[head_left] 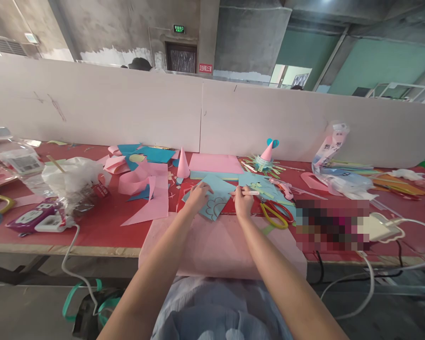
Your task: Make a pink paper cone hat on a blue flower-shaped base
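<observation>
Keeping the blue paper (pixel 219 188) flat between the two grips seemed key to neat drawing; the left hand (pixel 197 196) lay loosely spread on its left side; the right hand (pixel 243 203) pinched a slim pen (pixel 252 192) by its right edge.

The single view looks out from the wearer's head, facing forward and downward, with the light-blue, flat, square-cut paper sheet (pixel 217 188) near its middle. The camera sits above the sheet and on its near side, with the bare forearms (pixel 159 262) reaching up toward it. Its wide field runs from the pale blue cloth garment (pixel 219 307) nearer than the sheet to the rough grey concrete wall (pixel 120 26) far beyond it.
</observation>
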`<state>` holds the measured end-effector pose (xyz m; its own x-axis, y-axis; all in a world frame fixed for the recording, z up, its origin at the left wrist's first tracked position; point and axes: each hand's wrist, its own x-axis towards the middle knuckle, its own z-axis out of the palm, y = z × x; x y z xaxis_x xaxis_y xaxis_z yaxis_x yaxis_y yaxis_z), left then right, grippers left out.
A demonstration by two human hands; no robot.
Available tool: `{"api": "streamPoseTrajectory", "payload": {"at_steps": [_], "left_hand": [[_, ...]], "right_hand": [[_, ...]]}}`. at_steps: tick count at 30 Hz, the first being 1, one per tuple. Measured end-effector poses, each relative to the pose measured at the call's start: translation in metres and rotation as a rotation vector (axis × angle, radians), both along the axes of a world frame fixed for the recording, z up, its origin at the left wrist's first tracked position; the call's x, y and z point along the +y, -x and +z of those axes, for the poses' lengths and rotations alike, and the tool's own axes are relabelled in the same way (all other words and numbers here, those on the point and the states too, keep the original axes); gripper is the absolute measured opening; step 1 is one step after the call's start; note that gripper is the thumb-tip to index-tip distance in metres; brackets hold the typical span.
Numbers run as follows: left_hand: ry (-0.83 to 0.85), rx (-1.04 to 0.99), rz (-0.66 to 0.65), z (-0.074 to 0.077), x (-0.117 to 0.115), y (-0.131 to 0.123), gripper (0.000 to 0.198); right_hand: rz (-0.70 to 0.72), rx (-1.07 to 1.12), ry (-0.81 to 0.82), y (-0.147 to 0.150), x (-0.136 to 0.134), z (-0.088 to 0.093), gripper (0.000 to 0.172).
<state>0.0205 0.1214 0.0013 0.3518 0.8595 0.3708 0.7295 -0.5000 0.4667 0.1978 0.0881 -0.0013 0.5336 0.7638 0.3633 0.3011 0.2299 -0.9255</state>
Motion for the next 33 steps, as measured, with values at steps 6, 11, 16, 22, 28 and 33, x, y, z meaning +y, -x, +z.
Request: {"api": "streamPoseTrajectory", "payload": {"at_steps": [6, 11, 16, 22, 28, 33], "left_hand": [[0.042, -0.041, 0.313, 0.004, -0.002, 0.004, 0.035], [0.136, 0.056, 0.344, 0.004, -0.002, 0.003, 0.038], [0.007, -0.006, 0.373, 0.01, -0.006, 0.005, 0.034], [0.043, 0.057, 0.435, 0.016, -0.013, 0.008, 0.036], [0.082, 0.136, 0.584, 0.018, -0.019, 0.007, 0.04], [0.025, 0.165, 0.615, 0.018, -0.022, 0.005, 0.035]], "right_hand": [[-0.015, 0.003, -0.028, 0.0, 0.0, 0.002, 0.027], [0.038, 0.037, -0.055, -0.002, 0.003, -0.002, 0.028], [0.083, 0.059, -0.072, -0.003, 0.007, -0.006, 0.03], [0.299, 0.023, -0.029, -0.003, 0.007, -0.004, 0.033], [0.391, 0.027, -0.011, -0.002, 0.008, -0.003, 0.035], [0.407, -0.012, 0.035, -0.002, 0.01, -0.007, 0.034]]}}
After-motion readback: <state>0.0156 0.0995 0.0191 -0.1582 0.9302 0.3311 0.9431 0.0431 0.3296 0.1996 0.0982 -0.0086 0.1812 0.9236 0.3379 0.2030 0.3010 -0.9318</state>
